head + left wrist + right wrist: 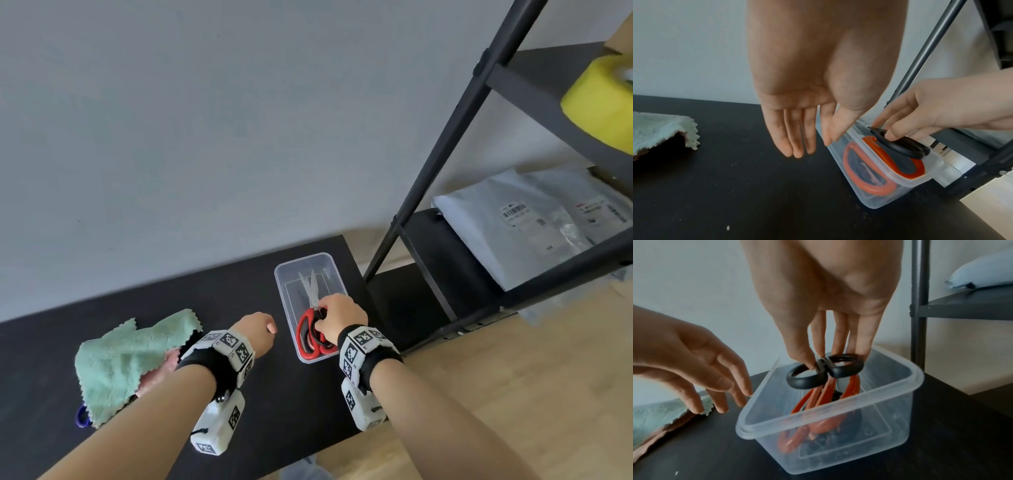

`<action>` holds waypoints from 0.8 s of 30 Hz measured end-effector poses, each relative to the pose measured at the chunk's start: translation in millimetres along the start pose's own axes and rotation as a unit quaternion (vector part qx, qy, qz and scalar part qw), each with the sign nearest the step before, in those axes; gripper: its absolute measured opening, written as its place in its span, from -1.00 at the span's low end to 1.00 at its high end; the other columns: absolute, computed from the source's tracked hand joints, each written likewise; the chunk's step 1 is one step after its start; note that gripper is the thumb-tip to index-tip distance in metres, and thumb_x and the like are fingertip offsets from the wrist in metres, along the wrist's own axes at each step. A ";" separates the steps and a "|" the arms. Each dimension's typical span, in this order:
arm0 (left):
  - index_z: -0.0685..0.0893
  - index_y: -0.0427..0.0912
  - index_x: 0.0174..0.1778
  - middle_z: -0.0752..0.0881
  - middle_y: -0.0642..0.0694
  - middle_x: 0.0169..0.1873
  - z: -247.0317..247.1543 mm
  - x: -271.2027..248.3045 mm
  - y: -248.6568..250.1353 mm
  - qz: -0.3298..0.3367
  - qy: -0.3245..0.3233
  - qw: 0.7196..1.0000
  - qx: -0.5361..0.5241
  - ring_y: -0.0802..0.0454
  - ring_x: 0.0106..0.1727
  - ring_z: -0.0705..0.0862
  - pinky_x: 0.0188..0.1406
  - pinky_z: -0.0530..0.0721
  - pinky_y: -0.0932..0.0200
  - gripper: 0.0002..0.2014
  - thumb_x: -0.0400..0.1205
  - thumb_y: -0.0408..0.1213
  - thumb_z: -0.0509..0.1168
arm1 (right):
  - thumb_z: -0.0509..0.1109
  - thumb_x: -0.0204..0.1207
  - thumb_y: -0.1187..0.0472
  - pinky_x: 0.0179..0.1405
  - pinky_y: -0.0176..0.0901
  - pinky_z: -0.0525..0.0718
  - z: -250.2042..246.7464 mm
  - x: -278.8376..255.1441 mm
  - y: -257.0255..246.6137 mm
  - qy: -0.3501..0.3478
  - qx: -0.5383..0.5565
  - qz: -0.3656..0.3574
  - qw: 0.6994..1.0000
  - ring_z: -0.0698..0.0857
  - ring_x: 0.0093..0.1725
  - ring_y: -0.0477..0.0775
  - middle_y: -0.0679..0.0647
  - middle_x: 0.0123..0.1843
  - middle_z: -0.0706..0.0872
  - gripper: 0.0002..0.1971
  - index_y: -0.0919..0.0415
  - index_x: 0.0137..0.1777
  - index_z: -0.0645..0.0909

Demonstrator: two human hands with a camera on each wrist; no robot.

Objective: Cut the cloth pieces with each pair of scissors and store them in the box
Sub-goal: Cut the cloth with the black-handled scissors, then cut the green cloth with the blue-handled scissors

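Right hand (824,318) pinches black scissors (824,369) over box (890,402).

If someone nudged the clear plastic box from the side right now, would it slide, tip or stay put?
The clear plastic box looks thin-walled and light, on a smooth black table, so it would probably slide. Its low shape makes tipping unlikely. The red-handled scissors inside add some weight, and the right hand holding black-handled scissors over it offers no bracing.
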State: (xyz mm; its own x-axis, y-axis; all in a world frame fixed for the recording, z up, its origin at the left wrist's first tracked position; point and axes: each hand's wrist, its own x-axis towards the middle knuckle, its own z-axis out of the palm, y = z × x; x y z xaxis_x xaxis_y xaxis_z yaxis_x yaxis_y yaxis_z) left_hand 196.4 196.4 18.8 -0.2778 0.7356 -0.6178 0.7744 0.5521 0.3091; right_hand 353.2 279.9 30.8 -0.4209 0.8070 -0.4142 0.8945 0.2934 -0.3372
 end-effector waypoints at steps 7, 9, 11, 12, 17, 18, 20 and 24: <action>0.66 -0.09 0.23 0.67 -0.07 0.25 3.0 11.7 -3.0 -0.026 -0.020 0.999 -0.006 -0.06 0.27 0.64 0.23 0.55 0.17 -0.69 0.65 -0.34 0.11 | 0.35 0.58 0.12 0.02 -0.02 0.70 12.9 22.9 -4.4 0.010 -0.045 0.009 0.999 0.69 0.04 0.15 0.10 0.08 0.65 -0.79 0.17 0.15 0.64; 0.66 -0.10 0.23 0.68 -0.09 0.25 3.3 12.9 -3.4 -0.030 -0.023 0.999 -0.010 -0.07 0.27 0.65 0.23 0.55 0.17 -0.69 0.65 -0.35 0.12 | 0.35 0.59 0.12 0.04 -0.02 0.70 14.6 25.9 -4.3 0.010 -0.052 0.008 0.999 0.68 0.06 0.15 0.10 0.09 0.64 -0.77 0.17 0.17 0.64; 0.66 -0.10 0.24 0.68 -0.09 0.25 3.5 14.0 -3.9 -0.033 -0.025 0.999 -0.011 -0.07 0.27 0.65 0.23 0.55 0.16 -0.69 0.66 -0.35 0.11 | 0.35 0.59 0.11 0.05 -0.03 0.70 14.6 27.5 -4.0 0.010 -0.054 0.004 0.999 0.67 0.08 0.14 0.11 0.10 0.64 -0.77 0.16 0.18 0.63; 0.66 -0.10 0.24 0.68 -0.10 0.26 3.2 14.2 -3.8 -0.033 -0.026 0.999 -0.010 -0.08 0.27 0.65 0.24 0.55 0.16 -0.69 0.66 -0.35 0.11 | 0.35 0.59 0.11 0.05 -0.04 0.70 14.5 27.9 -3.4 0.009 -0.052 0.002 0.999 0.66 0.08 0.13 0.11 0.10 0.64 -0.77 0.16 0.18 0.63; 0.66 -0.10 0.25 0.67 -0.10 0.27 -0.1 10.5 -3.8 -0.025 -0.026 0.999 -0.003 -0.08 0.29 0.64 0.25 0.56 0.15 -0.68 0.66 -0.36 0.11 | 0.33 0.60 0.11 0.08 -0.03 0.70 13.4 25.8 -1.6 0.009 -0.044 0.003 0.999 0.65 0.10 0.12 0.11 0.12 0.63 -0.77 0.17 0.18 0.62; 0.66 -0.11 0.26 0.67 -0.10 0.27 -1.8 8.4 -4.5 -0.022 -0.026 0.999 -0.001 -0.08 0.29 0.64 0.26 0.56 0.15 -0.69 0.67 -0.36 0.12 | 0.33 0.59 0.11 0.10 -0.03 0.69 12.2 25.2 -2.2 0.010 -0.042 0.004 0.999 0.65 0.10 0.12 0.11 0.13 0.62 -0.77 0.17 0.17 0.62; 0.65 -0.12 0.26 0.67 -0.10 0.27 -6.3 4.0 -7.3 -0.015 -0.026 1.000 0.002 -0.08 0.29 0.64 0.26 0.56 0.15 -0.69 0.67 -0.35 0.12 | 0.34 0.59 0.09 0.14 -0.01 0.67 7.7 24.2 -5.8 0.017 -0.042 0.001 0.999 0.64 0.10 0.11 0.10 0.13 0.61 -0.78 0.17 0.15 0.62; 0.67 -0.14 0.25 0.68 -0.11 0.25 -17.4 -8.9 -17.9 -0.009 -0.009 1.000 0.015 -0.11 0.28 0.65 0.26 0.58 0.11 -0.66 0.66 -0.38 0.09 | 0.34 0.59 0.10 0.09 -0.04 0.70 -4.0 19.1 -20.0 0.039 -0.035 -0.007 0.999 0.67 0.07 0.13 0.11 0.12 0.62 -0.77 0.20 0.15 0.63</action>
State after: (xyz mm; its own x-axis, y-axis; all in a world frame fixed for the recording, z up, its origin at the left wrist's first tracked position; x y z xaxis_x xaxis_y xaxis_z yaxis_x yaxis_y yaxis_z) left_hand 175.1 186.8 31.3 -0.2816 0.7191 -0.6353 0.7868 0.5520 0.2761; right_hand 327.9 291.5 33.1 -0.4236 0.8390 -0.3415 0.8979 0.3390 -0.2809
